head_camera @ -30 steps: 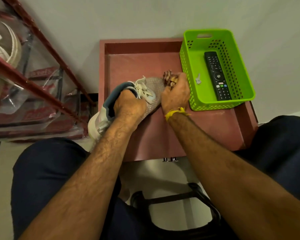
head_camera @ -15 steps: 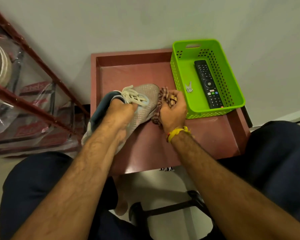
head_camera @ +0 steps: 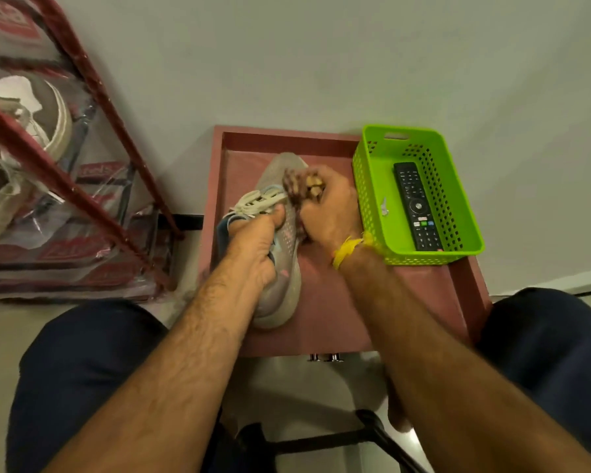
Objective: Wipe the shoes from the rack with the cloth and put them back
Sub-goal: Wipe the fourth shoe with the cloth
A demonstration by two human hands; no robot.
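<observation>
Swinging toe-away since a second ago, the grey mesh lace-up sneaker (head_camera: pixel 280 268) sits gripped by the left hand (head_camera: pixel 253 247); right hand (head_camera: pixel 328 206) clutches the bunched brown checked cloth (head_camera: pixel 301 182) against its upper; wiping continues.

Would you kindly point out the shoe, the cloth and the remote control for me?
shoe (head_camera: pixel 280 172): head view, on the grey toe.
cloth (head_camera: pixel 292 184): head view, on the bunched part above the fingers.
remote control (head_camera: pixel 415 203): head view, on its black middle.

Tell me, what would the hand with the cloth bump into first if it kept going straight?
Probably the toe of the grey sneaker, then the red tray's far rim; the right hand points that way, though depth is unclear.
</observation>
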